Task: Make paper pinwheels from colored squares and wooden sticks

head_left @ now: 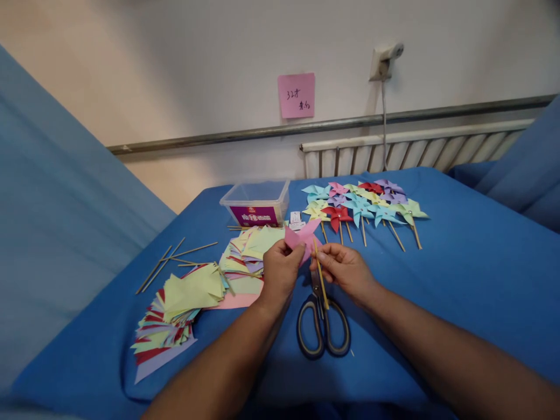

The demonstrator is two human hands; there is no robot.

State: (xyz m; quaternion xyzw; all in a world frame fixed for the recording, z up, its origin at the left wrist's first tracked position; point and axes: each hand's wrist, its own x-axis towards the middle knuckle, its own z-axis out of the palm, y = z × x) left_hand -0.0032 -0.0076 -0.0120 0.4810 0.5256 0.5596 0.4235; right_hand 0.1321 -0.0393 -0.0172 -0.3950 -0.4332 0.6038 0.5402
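Together, both hands hold a pink paper (pixel 301 238).
Left hand (pixel 280 273) pinches it; right hand (pixel 345 269) pinches a stick (pixel 321 279) against it.

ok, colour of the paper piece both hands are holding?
Pink. The folded paper piece sits between the left hand and right hand, clearest in the head view.

pink sticky note (pixel 296 95): "32" plus unclear handwriting | plastic box (pixel 256 203) label: unreadable

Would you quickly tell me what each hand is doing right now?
Left hand: closed on the pink paper pinwheel.
Right hand: pinching the wooden stick at the pinwheel.
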